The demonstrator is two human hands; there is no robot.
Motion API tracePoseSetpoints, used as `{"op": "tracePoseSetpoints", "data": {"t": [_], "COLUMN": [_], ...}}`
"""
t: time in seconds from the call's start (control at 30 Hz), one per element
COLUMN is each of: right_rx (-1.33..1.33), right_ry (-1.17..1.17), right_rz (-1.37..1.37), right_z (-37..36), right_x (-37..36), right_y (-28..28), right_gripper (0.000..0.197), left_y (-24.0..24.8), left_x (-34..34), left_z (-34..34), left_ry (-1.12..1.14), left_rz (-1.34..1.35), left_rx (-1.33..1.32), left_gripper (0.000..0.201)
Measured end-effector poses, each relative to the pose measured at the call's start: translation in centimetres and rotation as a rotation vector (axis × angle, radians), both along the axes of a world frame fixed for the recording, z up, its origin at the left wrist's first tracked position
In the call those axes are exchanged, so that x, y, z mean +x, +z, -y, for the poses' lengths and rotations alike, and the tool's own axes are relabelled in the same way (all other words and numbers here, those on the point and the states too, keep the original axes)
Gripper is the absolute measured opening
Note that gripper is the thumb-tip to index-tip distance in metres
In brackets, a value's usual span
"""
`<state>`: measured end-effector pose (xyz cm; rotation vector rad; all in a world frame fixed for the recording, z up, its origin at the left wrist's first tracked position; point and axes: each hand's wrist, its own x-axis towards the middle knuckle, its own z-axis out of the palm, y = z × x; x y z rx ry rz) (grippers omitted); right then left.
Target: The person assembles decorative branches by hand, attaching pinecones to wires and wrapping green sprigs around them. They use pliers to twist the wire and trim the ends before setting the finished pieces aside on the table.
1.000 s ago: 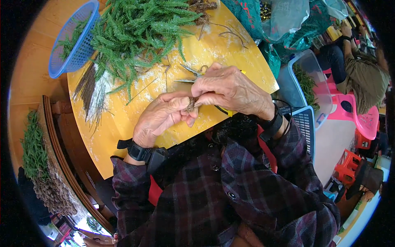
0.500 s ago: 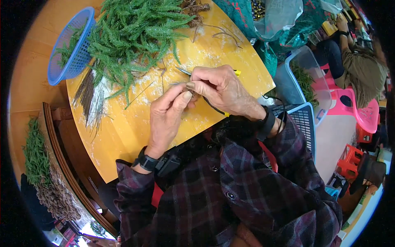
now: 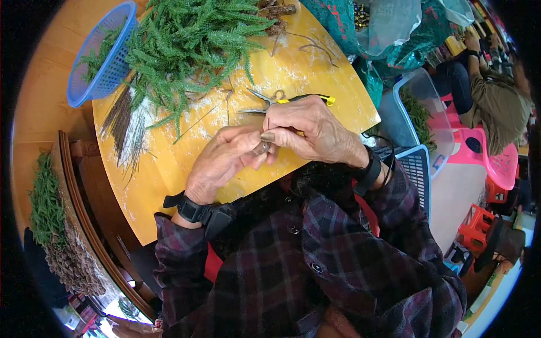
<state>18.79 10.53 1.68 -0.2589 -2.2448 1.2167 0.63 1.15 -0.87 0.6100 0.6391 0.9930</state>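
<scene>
Over the front part of the yellow table (image 3: 169, 197), my left hand (image 3: 225, 153) and my right hand (image 3: 315, 132) meet, thumbs and fingertips pinched together. Between the fingers shows a small brownish curled piece (image 3: 261, 147), mostly hidden, and its kind is not clear. Just beyond my right hand lie pliers (image 3: 276, 101) with yellow and black handles and spread jaws, partly covered by that hand. Thin dark wire stems (image 3: 228, 104) lie to the left of the pliers. Farther back is a large heap of green artificial pine sprigs (image 3: 186, 50).
A blue basket (image 3: 115, 65) with greenery stands at the table's left edge, near a bundle of dark stems (image 3: 121, 127). Brown twigs (image 3: 315, 46) lie at the back. To the right are green plastic bags (image 3: 332, 22), a clear bin (image 3: 403, 112), pink stools (image 3: 490, 158) and a seated person (image 3: 496, 96).
My left hand has turned, its wrist swinging out to the left and its fingers curling under. My right hand has dropped slightly, baring more of the pliers. The view has shifted a little.
</scene>
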Motion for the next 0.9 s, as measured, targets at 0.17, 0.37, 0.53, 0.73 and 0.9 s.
{"op": "tracePoseSetpoints", "data": {"t": [0.17,0.37,0.53,0.73,0.9], "right_rx": [-0.012,-0.765,-0.715,-0.559,-0.559], "right_ry": [-0.106,-0.205,-0.224,-0.204,-0.150], "right_rz": [0.128,0.002,-0.021,-0.044,-0.012], "right_z": [0.1,-0.2,0.3,0.6,0.7], "right_x": [0.2,0.3,-0.2,-1.0,-0.4], "right_y": [0.2,0.7,1.3,-1.1,-0.6], "right_gripper": [0.018,0.023,0.023,0.019,0.016], "left_y": [0.8,0.6,1.2,1.2,2.9], "left_x": [0.9,1.7,2.3,2.6,2.3], "left_z": [0.1,-0.1,-0.5,0.1,0.2], "left_ry": [0.196,0.390,0.458,0.394,0.453], "left_rz": [-0.391,-0.493,-0.395,-0.470,-0.698], "left_rx": [0.163,0.173,0.166,0.170,0.286], "left_gripper": [0.026,0.021,0.022,0.022,0.015]}}
